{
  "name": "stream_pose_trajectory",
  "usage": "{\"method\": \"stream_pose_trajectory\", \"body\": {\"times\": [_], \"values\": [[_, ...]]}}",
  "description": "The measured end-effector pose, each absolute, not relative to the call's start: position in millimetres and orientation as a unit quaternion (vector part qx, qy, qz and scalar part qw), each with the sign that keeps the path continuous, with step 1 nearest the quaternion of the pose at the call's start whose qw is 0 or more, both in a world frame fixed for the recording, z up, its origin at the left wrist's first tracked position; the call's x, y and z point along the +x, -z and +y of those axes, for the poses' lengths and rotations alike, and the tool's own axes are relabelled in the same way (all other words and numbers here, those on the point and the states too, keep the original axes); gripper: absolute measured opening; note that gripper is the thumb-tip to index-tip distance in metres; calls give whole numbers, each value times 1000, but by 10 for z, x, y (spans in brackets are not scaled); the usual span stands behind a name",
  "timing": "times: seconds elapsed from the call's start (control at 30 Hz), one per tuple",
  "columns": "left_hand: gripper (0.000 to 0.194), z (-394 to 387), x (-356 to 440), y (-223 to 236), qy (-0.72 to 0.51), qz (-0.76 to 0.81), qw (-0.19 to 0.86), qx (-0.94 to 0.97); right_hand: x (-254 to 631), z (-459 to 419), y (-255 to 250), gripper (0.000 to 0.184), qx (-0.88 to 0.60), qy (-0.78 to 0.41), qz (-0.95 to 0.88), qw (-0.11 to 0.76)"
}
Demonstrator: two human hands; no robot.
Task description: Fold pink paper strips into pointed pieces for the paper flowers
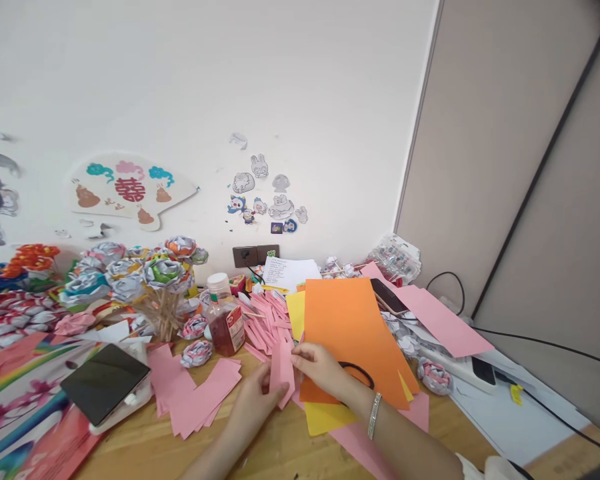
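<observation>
Between my hands is a narrow strip of pink paper (281, 373), which looks folded lengthwise. My left hand (260, 393) grips its lower part, thumb across the front. At its right edge, the fingers of my right hand (313, 363) pinch the paper; the wrist wears a sparkling bracelet (375, 415) and a black band (363, 373). Just behind lies a heap of folded pink strips (267, 323). Flat pink rectangles (205, 400) are fanned out to the left. Orange sheets (340, 320) lie beneath my right forearm, with yellow sheets (325, 419) under them.
A bottle of red liquid (226, 330) stands behind my left hand. Paper flowers (165, 273) crowd the back left. A dark tablet (105, 383) lies at left. On the right are a phone (387, 297), a power strip (460, 367), cables and a paper flower (434, 375).
</observation>
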State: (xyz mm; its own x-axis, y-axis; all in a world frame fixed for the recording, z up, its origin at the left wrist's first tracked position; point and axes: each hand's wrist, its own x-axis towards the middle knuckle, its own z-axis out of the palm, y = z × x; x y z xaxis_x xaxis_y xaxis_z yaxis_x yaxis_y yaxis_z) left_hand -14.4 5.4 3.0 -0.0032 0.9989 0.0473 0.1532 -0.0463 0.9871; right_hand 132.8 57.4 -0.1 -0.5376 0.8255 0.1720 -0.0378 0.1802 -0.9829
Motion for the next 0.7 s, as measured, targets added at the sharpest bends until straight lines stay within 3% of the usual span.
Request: {"method": "stream_pose_trajectory", "body": {"times": [0.17,0.7], "values": [[24,9,-139,-24,-403,558,401,605,1312,549,23,34,-286,-580,-671,362],[34,-113,-117,-114,-396,547,462,576,1337,507,-63,42,-222,-581,-699,353]]}}
